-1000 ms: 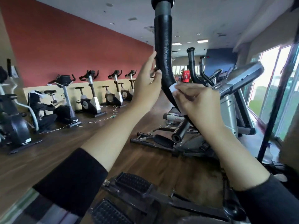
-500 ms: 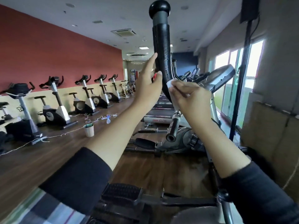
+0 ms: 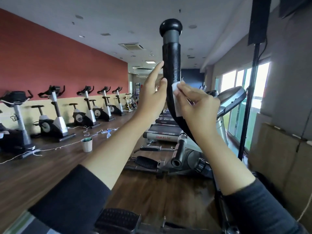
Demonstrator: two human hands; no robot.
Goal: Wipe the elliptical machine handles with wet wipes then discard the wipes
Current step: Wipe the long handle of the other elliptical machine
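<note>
Exercise bikes (image 3: pixel 54 119) line the red wall (image 3: pixel 59 65) — a paper cup (image 3: pixel 87 144) on the floor.

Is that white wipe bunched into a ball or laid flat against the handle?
Laid flat: the wet wipe lies along the black handle, pressed there by the right hand.

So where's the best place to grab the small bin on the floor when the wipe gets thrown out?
Likely the small bin by its rim or upper wall, from above: it stands upright on the floor, open top upward, with bare floor around it.

Gym, exercise bikes (image 3: pixel 54 115), treadmills (image 3: pixel 163 130)
</note>
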